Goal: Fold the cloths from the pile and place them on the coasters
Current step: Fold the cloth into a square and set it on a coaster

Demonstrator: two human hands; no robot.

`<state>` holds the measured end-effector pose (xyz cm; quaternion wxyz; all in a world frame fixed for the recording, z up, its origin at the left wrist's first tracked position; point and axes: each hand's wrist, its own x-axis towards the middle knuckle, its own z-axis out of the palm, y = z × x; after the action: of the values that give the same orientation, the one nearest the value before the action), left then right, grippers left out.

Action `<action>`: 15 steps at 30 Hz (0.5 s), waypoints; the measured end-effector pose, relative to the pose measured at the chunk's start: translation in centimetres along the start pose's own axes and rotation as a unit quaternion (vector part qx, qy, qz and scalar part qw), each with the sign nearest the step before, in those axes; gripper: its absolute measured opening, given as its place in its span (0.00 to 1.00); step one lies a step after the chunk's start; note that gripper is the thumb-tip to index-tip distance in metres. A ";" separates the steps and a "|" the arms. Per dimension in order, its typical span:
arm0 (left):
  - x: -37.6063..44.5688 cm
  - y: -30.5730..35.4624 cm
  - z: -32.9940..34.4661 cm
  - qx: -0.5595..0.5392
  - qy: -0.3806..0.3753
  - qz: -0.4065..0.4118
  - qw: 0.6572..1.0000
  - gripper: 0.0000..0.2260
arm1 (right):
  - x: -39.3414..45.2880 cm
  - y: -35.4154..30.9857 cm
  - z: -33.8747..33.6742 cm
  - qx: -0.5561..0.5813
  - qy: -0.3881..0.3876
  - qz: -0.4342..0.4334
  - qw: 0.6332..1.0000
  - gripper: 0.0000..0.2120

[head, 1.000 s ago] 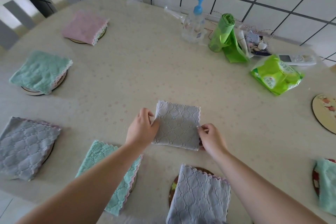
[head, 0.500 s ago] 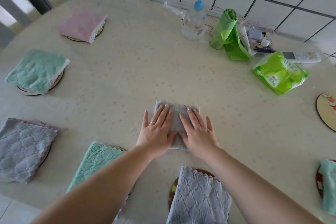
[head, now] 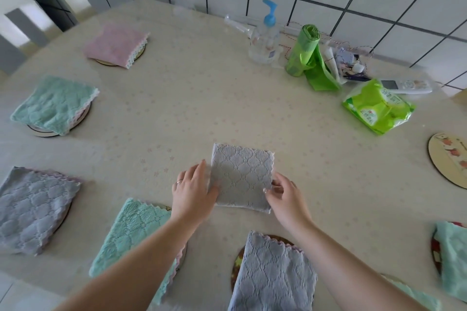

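A folded grey cloth lies flat on the table's middle. My left hand holds its left edge, thumb on top. My right hand pinches its right edge near the lower corner. A bare round coaster lies at the far right. Other coasters carry folded cloths: pink, mint, grey, mint, grey and mint at the right edge.
Along the tiled wall at the back stand a pump bottle, a green bag roll, a green packet and a white remote. The table edge runs along the left and front.
Half a second ago both palms pressed flat on the grey cloth. They have since slid outward and taken hold of its left and right edges.
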<state>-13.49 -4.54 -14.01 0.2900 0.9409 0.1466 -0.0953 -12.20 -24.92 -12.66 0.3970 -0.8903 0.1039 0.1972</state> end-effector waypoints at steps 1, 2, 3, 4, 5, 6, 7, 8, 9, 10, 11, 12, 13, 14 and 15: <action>0.1 0.1 -0.1 -0.035 -0.028 -0.019 0.999 0.24 | 0.1 -0.3 0.3 0.047 -0.001 0.036 0.998 0.24; 0.4 0.4 -0.2 -0.076 -0.059 -0.033 0.995 0.21 | 0.3 -0.8 0.4 0.084 -0.004 0.070 0.994 0.24; 0.7 0.7 -0.3 -0.117 -0.085 -0.044 0.989 0.17 | 0.6 -1.2 0.6 0.117 -0.012 0.105 0.987 0.23; 1.0 0.9 -0.3 -0.152 -0.100 -0.052 0.982 0.12 | 0.8 -1.4 0.8 0.147 -0.023 0.132 0.980 0.21; 1.2 1.0 -0.3 -0.180 -0.106 -0.064 0.976 0.07 | 0.8 -1.7 1.0 0.170 -0.034 0.148 0.974 0.15; 1.4 1.1 -0.5 -0.205 -0.107 -0.079 0.970 0.05 | 0.8 -1.8 1.1 0.189 -0.040 0.163 0.968 0.10; 1.4 1.1 -0.6 -0.228 -0.106 -0.092 0.963 0.05 | 0.7 -1.8 1.2 0.206 -0.036 0.172 0.963 0.11; 1.3 0.9 -0.7 -0.253 -0.107 -0.103 0.956 0.05 | 0.5 -1.7 1.2 0.223 -0.034 0.180 0.957 0.16; 1.1 0.9 -0.9 -0.283 -0.107 -0.109 0.947 0.05 | 0.2 -1.7 1.0 0.245 -0.037 0.185 0.951 0.18; 0.7 1.0 -1.2 -0.322 -0.113 -0.120 0.932 0.05 | -0.1 -1.6 0.7 0.265 -0.036 0.185 0.946 0.16; 0.3 1.1 -1.4 -0.367 -0.124 -0.135 0.912 0.06 | -0.5 -1.6 0.3 0.281 -0.043 0.186 0.941 0.10; -0.3 1.4 -1.6 -0.409 -0.137 -0.147 0.890 0.06 | -1.0 -1.5 -0.1 0.300 -0.050 0.190 0.934 0.06; -0.8 1.7 -1.7 -0.433 -0.151 -0.153 0.875 0.07 | -1.5 -1.2 -0.5 0.318 -0.052 0.192 0.927 0.05; -1.3 2.1 -1.6 -0.440 -0.160 -0.153 0.870 0.07 | -2.1 -0.8 -1.0 0.332 -0.053 0.189 0.922 0.04; -1.8 2.6 -1.4 -0.441 -0.168 -0.152 0.868 0.08 | -2.5 0.0 -1.3 0.340 -0.053 0.187 0.920 0.04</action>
<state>-14.18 -6.15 -11.01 0.6770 0.6507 0.2639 -0.2203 -14.11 -25.85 -10.76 0.6365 -0.6544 0.3085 0.2673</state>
